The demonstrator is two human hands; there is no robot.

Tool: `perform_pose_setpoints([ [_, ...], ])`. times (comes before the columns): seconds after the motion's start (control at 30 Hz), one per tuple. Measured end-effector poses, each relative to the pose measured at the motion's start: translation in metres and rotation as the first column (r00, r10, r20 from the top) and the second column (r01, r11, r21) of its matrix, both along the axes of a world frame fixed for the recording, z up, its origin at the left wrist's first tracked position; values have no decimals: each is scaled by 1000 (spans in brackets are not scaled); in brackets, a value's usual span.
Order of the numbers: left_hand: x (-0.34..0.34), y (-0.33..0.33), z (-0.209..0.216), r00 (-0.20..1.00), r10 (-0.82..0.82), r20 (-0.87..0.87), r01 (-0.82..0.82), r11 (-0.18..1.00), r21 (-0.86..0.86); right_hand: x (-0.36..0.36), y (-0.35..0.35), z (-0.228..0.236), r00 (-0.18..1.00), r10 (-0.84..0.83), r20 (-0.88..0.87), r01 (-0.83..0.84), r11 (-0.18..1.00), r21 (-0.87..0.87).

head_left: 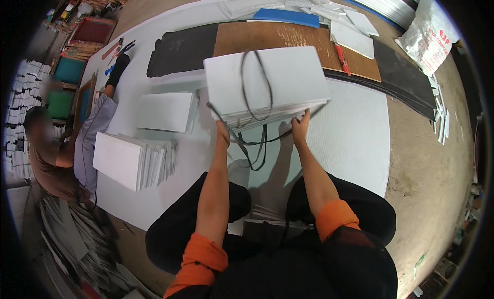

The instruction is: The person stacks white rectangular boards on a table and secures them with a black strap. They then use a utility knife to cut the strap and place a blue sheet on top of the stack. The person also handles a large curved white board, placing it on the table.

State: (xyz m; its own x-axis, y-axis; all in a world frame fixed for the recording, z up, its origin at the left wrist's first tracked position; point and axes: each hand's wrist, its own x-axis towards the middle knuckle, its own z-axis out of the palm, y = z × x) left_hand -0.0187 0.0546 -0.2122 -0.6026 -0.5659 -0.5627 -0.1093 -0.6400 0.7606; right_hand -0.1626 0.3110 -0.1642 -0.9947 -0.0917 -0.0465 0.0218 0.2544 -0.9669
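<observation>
I hold up a thick stack of white sheets [278, 80] in front of me, tilted with its top face toward me. A black cord [256, 95] loops over the stack's face and hangs below it. My left hand [223, 130] grips the stack's lower left edge from beneath. My right hand [300, 125] grips its lower right edge. Both forearms rise from orange rolled sleeves above my black-trousered knees.
A fanned pile of white sheets [131, 160] and another white stack [165, 111] lie on the large white floor sheet [355, 139]. A brown board [288, 39], black mat [180, 49], red-handled tool [340, 57] and blue sheet [285, 16] lie beyond. Another person [54, 155] sits at left.
</observation>
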Motion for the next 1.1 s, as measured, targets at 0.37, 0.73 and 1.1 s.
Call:
perform_pose_setpoints([
  [0.37, -35, 90, 95, 939, 331, -91, -331, 807, -489, 41, 18, 29, 906, -314, 284, 263, 943, 204],
  [0.73, 5, 124, 156, 959, 104, -264, -207, 893, -399, 99, -36, 38, 228, 536, 813, 545, 622, -562],
  [1.1, -1, 91, 257, 925, 376, -58, -110, 118, -987, 41, -11, 180, 476, 530, 702, -261, 847, -463],
])
